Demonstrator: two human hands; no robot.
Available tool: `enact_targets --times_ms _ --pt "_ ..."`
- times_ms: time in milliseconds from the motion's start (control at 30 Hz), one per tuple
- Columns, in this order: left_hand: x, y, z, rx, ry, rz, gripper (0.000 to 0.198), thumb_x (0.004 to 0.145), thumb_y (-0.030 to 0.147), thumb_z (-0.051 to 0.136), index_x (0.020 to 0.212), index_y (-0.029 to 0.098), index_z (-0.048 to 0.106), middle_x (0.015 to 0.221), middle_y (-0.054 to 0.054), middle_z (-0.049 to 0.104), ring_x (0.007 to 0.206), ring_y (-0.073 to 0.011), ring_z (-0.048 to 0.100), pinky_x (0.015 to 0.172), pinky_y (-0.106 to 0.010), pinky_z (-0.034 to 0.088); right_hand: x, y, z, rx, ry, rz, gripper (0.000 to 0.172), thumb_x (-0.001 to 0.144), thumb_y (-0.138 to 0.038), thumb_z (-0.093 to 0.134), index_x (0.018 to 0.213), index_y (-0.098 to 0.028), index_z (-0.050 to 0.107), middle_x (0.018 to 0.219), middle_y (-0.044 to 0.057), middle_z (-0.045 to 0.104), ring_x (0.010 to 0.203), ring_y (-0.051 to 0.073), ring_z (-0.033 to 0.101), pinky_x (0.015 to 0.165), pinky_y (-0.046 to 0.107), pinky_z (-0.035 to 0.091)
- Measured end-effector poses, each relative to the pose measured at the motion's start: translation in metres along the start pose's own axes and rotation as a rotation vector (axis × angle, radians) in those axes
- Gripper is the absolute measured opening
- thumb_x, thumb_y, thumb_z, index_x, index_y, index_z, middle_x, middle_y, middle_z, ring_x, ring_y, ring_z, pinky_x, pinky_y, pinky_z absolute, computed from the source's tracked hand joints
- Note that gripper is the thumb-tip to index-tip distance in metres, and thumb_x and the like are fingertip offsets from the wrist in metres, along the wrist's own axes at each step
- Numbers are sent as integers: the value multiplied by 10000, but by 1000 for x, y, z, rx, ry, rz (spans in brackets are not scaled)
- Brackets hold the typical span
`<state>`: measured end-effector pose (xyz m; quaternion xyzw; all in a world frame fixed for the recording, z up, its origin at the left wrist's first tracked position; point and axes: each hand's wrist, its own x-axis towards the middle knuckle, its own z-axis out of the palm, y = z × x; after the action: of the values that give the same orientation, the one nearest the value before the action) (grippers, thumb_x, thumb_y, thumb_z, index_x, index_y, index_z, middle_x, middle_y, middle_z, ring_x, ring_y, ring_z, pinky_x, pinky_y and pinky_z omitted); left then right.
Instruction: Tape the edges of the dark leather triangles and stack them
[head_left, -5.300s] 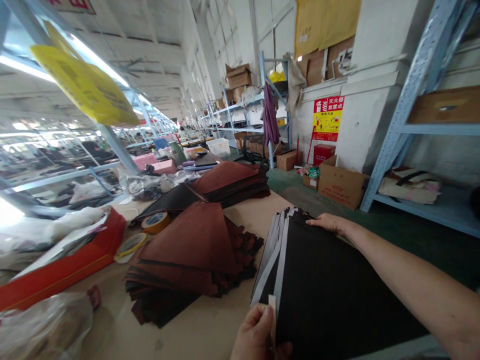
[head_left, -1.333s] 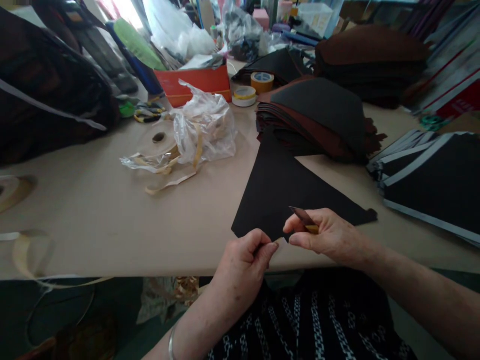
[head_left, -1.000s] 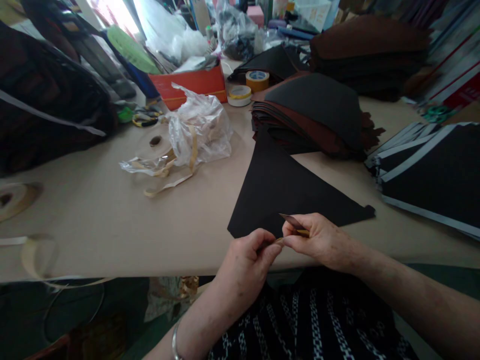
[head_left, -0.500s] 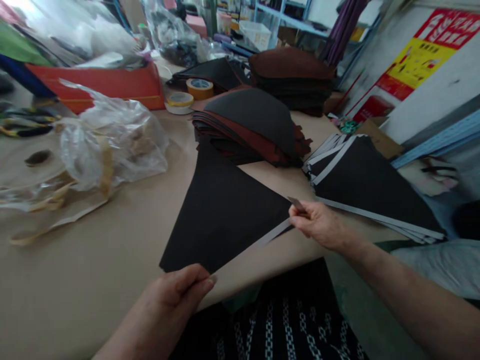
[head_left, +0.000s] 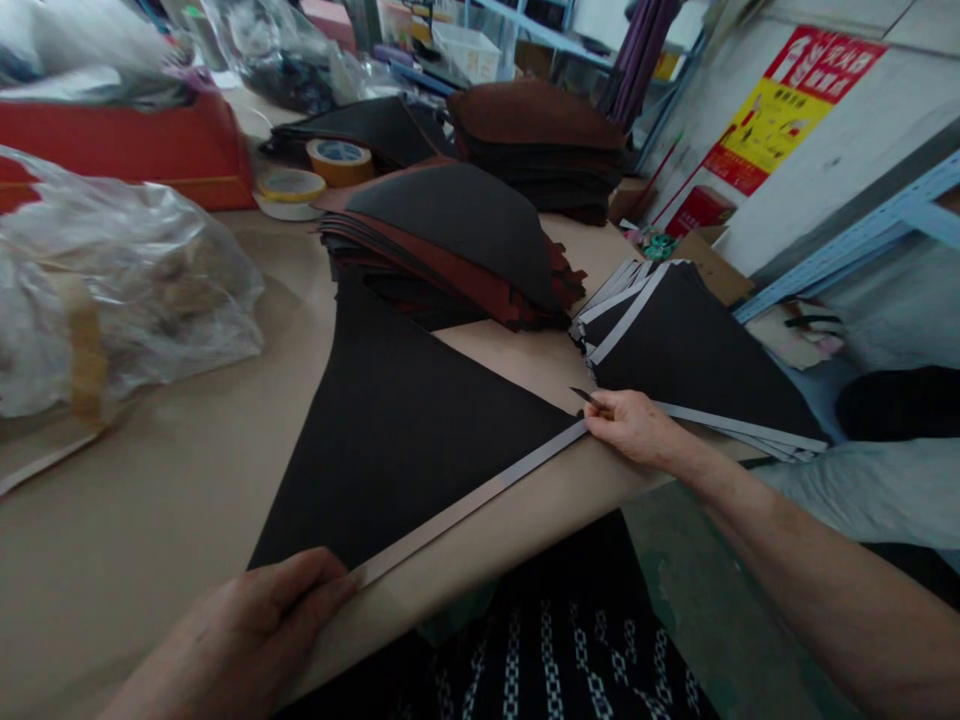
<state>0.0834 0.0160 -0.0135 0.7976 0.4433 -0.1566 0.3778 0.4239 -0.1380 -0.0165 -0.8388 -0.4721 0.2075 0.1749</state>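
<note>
A black triangular panel (head_left: 390, 420) lies on the brown table (head_left: 172, 490), its upper tip against a stack of dark and reddish-brown pieces (head_left: 457, 220). Along its near edge runs a light grey strip (head_left: 472, 504). My left hand (head_left: 300, 610) is closed on the panel's lower left corner and the strip's end. At the right corner, my right hand (head_left: 630, 425) pinches the strip's other end and also holds a small pointed blade (head_left: 589, 398), which sticks out to the upper left. Right of it sits a pile of black panels with grey edging (head_left: 682, 350).
Tape rolls (head_left: 339, 162) stand behind the stack, near a red box (head_left: 127, 150). A crumpled plastic bag (head_left: 157, 290) lies on the left. Another brown and black stack (head_left: 536, 140) is at the back. The table's front edge runs close to my lap.
The view has shifted, so most things appear further left. The grey strip now lies straight along the panel's whole near edge; before, it showed mainly near my right hand.
</note>
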Motion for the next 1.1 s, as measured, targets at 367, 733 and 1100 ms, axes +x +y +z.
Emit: enact_targets --times_ms 367,733,1100 --pt "1 -2 2 -27 44 -12 330 766 468 454 576 249 614 482 47 537 507 -143 491 519 -233 316 0 -4 -1 -73 3 19 131 752 -228 463 693 -168 563 639 4 565 611 129 515 595 252 342" --pt "4 -3 0 69 -3 -2 387 802 501 372 644 249 619 531 35 573 532 -155 523 531 -236 337 -2 -3 -4 -166 68 -7 95 766 -263 542 825 -191 559 687 9 580 625 138 511 603 270 340" --pt "-3 7 -3 25 -2 47 418 804 526 382 656 212 615 578 -8 586 555 -160 528 511 -229 349 19 -38 21 711 -112 -112 366 808 -513 550 677 -181 467 521 -70 368 416 48 305 403 210 232"
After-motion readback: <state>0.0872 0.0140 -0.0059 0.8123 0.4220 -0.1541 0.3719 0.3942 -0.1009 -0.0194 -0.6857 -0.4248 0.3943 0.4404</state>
